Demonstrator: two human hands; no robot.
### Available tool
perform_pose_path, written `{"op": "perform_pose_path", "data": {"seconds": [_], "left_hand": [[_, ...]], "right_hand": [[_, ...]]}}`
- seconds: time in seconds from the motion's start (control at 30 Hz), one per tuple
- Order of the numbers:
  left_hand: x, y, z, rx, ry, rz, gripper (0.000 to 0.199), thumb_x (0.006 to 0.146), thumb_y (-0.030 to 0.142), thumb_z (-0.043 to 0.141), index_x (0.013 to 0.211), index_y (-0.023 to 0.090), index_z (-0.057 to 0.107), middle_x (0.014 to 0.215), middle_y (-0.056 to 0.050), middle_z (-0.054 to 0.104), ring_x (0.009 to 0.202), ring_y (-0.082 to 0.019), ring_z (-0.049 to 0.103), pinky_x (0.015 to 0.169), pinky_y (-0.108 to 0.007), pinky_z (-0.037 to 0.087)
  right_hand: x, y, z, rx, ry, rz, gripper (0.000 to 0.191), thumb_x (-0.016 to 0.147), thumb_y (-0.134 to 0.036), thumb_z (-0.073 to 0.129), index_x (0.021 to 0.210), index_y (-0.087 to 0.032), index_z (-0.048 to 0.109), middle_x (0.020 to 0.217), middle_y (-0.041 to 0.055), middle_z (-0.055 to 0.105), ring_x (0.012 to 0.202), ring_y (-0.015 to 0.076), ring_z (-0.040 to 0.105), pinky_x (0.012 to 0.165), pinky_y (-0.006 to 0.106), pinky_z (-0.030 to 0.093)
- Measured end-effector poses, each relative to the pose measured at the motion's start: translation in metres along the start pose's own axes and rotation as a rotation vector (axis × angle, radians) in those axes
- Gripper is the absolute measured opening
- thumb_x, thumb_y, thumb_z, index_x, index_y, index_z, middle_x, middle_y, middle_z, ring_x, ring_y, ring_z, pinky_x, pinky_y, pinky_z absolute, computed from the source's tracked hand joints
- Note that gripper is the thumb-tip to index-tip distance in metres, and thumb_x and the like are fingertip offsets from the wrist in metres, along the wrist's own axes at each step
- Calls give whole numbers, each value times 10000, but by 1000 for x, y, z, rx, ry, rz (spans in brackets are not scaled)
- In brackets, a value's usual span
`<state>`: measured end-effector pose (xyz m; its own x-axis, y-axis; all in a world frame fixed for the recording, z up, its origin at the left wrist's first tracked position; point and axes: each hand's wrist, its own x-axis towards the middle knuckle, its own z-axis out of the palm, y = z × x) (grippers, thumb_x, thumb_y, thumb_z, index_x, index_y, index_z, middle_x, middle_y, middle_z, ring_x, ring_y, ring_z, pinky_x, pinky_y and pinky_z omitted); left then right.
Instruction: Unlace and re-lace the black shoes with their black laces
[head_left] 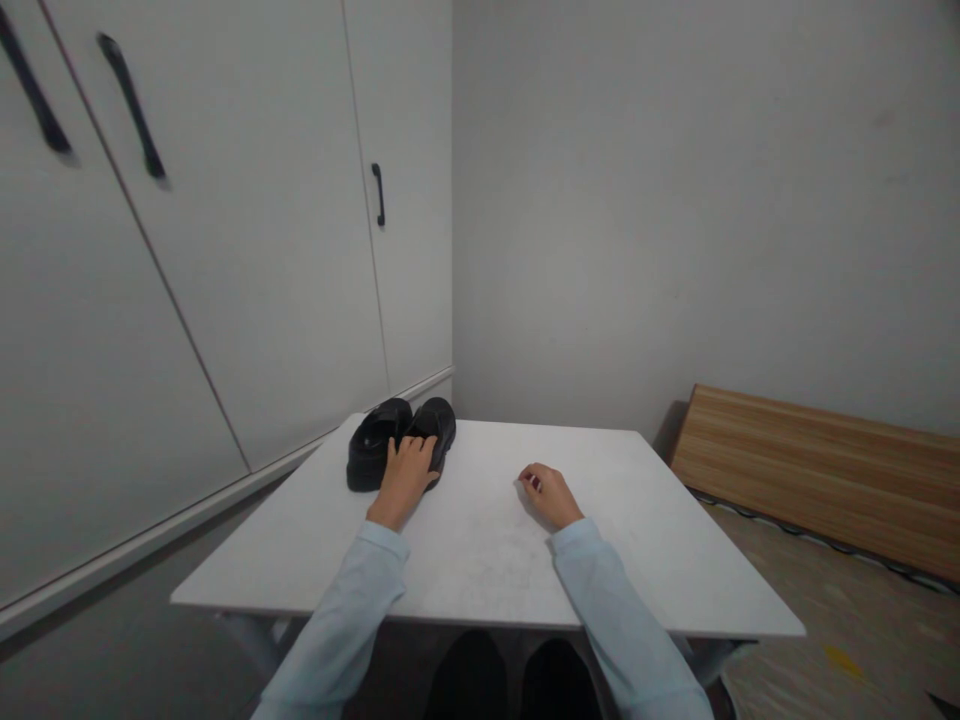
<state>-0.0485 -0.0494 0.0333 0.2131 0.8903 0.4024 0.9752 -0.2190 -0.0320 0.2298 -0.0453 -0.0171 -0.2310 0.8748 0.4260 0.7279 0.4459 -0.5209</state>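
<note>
Two black shoes stand side by side at the back left of the white table (480,560). My left hand (410,470) lies over the right-hand shoe (442,420), its fingers spread at the shoe's opening and its thumb along the right side. The left-hand shoe (365,460) is beside it, close to my fingers. My right hand (547,490) rests at the middle right of the table, fingers curled in toward the thumb, with nothing visible in them.
White cabinets (262,250) with dark handles rise at the left. A grey wall (675,200) stands behind the table. At the right, a wood-grain board (810,470) leans against the wall. My knees show below the table's front edge.
</note>
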Motion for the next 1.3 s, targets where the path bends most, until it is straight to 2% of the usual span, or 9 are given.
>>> {"op": "perform_pose_path", "data": {"seconds": [0.1, 0.2, 0.37, 0.57, 0.9, 1.03, 1.3], "left_hand": [[1, -9, 0, 14, -56, 71, 635, 708, 191, 707, 1285, 149, 444, 1136, -123, 601, 1082, -284, 521, 1015, -449, 323], [3, -16, -1, 24, -80, 111, 662, 691, 145, 709, 1297, 153, 442, 1071, -107, 634, 1051, -280, 544, 1009, -422, 314], [4, -19, -7, 2, -118, 101, 628, 709, 124, 684, 1291, 188, 457, 1069, -101, 654, 1053, -282, 558, 932, -393, 351], [4, -17, -10, -13, -149, 97, 639, 717, 126, 675, 1306, 191, 438, 1119, -115, 639, 1101, -283, 534, 937, -389, 330], [6, -24, -12, -37, -97, 135, 593, 701, 107, 673, 1251, 166, 459, 1104, -111, 630, 1091, -273, 536, 950, -383, 338], [8, -17, -18, -29, -78, 142, 589, 698, 109, 674, 1245, 182, 468, 1078, -103, 635, 1093, -276, 533, 954, -391, 337], [0, 12, -29, -43, -12, 214, 576, 745, 72, 602, 1287, 173, 439, 1103, -98, 621, 1104, -278, 507, 993, -424, 309]], "right_hand": [[0, -1, 0, 6, -2, 1, 192, 756, -105, 484, 800, -176, 656, 789, 36, 666, 666, 142, 575, 663, 241, 423], [0, -2, 0, 10, -6, 6, 191, 754, -104, 484, 798, -174, 657, 783, 37, 664, 666, 144, 576, 665, 243, 423], [0, -2, -1, 10, -3, 14, 195, 754, -104, 482, 799, -174, 658, 791, 38, 667, 673, 147, 579, 669, 249, 422], [1, -2, -1, 9, 3, 13, 199, 754, -104, 479, 801, -179, 658, 788, 35, 667, 659, 140, 576, 660, 242, 424], [0, 2, 0, 11, 26, 8, 209, 746, -99, 471, 802, -178, 657, 787, 36, 668, 657, 137, 576, 650, 238, 427], [1, 2, 0, 10, 36, 11, 205, 763, -114, 465, 805, -173, 657, 783, 37, 666, 659, 138, 575, 653, 240, 425], [3, 0, -1, 25, 59, 33, 192, 792, -159, 464, 817, -178, 654, 792, 40, 668, 664, 143, 577, 655, 252, 429]]}}
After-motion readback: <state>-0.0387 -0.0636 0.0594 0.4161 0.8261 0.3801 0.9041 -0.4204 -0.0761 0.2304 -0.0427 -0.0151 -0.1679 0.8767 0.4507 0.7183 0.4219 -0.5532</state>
